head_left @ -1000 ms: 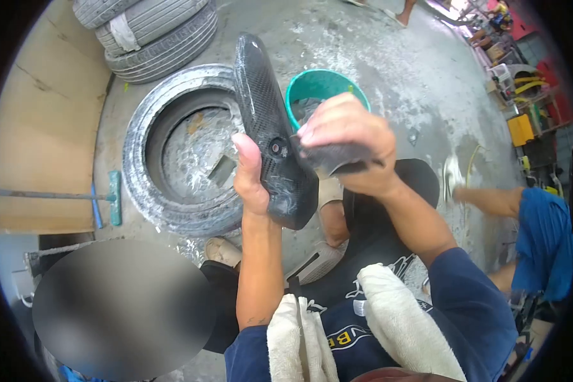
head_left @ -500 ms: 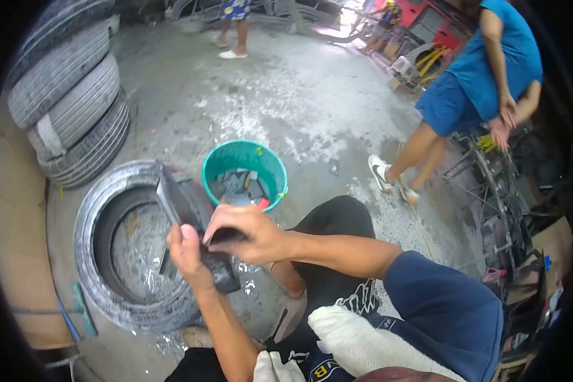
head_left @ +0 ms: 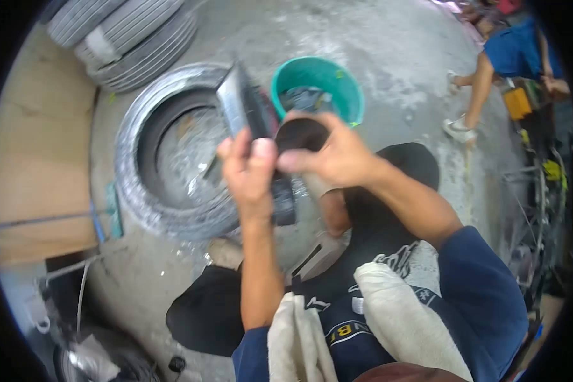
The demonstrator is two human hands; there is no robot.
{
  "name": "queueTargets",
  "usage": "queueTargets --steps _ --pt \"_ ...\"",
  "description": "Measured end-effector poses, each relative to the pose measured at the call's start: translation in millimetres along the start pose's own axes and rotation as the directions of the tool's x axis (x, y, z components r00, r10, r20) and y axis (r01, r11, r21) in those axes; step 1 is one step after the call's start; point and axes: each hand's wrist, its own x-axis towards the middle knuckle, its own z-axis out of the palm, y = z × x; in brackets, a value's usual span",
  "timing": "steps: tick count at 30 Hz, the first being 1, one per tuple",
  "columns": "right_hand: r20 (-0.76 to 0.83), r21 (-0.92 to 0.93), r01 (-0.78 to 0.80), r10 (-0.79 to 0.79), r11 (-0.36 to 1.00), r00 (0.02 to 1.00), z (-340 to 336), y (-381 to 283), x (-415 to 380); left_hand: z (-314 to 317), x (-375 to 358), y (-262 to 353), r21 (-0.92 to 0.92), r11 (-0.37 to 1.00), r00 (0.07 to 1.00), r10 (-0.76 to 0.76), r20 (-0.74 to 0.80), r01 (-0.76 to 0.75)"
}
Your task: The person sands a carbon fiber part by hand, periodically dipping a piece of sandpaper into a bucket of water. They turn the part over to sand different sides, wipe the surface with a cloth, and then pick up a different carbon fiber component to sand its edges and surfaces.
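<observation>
My left hand [head_left: 251, 169] grips a long, dark, wet-looking panel [head_left: 239, 102] that stands up at a slant in front of me. In my right hand [head_left: 344, 153] is a curled dark brown sheet of what looks like sandpaper [head_left: 302, 135], pinched between thumb and fingers. It is close beside the panel, but blur hides whether they touch. Beneath my hands lies a wet grey tire [head_left: 130, 153] on its side. A green bucket [head_left: 349, 95] stands just beyond my right hand, with dark pieces inside.
Stacked tires [head_left: 146, 51] rise at the upper left, near a cardboard sheet [head_left: 44, 146]. A green-headed tool [head_left: 113, 210] lies by the tire. At the upper right another person's leg [head_left: 477, 95] shows, above a metal frame [head_left: 541, 197].
My view has tilted down and left, so the tire and bucket appear higher and further right. My right hand has turned the brown sheet, exposing more of its face. The other person stands nearer the edge.
</observation>
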Motion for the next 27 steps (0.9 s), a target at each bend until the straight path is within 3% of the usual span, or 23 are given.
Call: queueTargets --steps 2,3,4,6,8,10,14,18,21,23,24,25,26,27 --pt "-0.101 0.348 0.090 -0.058 0.933 0.993 10 9 6 6 -1 -4 -0.222 0.973 0.998 0.065 -0.006 -0.065" --pt "-0.070 0.425 0.066 -0.040 0.903 0.997 4 9 2 6 -1 -4 -0.320 0.945 0.991 0.106 0.086 -0.073" --pt "-0.035 0.498 0.038 -0.024 0.866 0.999 0 8 5 10 -3 -2 -0.379 0.914 0.984 0.172 0.038 -0.145" --pt "-0.088 0.431 0.098 -0.067 0.897 0.994 -12 -4 7 -6 -9 12 -0.572 0.820 0.996 0.032 0.084 0.022" --pt "0.017 0.311 0.124 -0.136 0.942 0.991 -26 -16 11 0 -4 32 -0.710 0.701 0.998 0.034 -0.061 -0.067" --pt "0.127 0.307 0.114 -0.159 0.945 0.979 -26 -17 14 0 -4 47 -0.746 0.662 0.992 0.127 0.021 -0.069" --pt "0.362 0.272 -0.050 -0.054 0.961 0.931 -20 -14 16 4 -20 53 -0.837 0.546 0.996 0.054 0.077 0.035" --pt "0.345 0.340 -0.188 0.064 0.922 0.936 -12 -23 13 -7 -37 36 -0.875 0.476 0.996 -0.026 0.087 0.089" --pt "0.332 0.492 -0.203 0.033 0.847 0.943 -10 -14 16 -10 -33 29 -0.907 0.388 0.978 0.059 0.201 0.163" --pt "0.292 0.606 -0.159 -0.031 0.780 0.956 -6 -13 16 -22 -30 29 -0.892 0.427 0.971 0.108 0.213 0.148" --pt "0.261 0.645 -0.131 -0.055 0.753 0.964 -5 -16 16 -38 -28 32 -0.626 0.780 0.984 0.098 0.147 0.016" --pt "0.263 0.636 -0.127 -0.059 0.761 0.963 -8 -21 15 -57 -30 37 -0.221 0.970 0.990 0.120 0.068 -0.103" --pt "0.200 0.543 -0.088 -0.026 0.835 0.980 -11 -27 11 -77 -34 42 0.239 0.957 0.985 0.171 -0.005 -0.165" --pt "0.133 0.444 -0.054 -0.007 0.894 0.991 -13 -33 9 -95 -41 51 0.655 0.740 0.968 0.246 -0.051 -0.153"
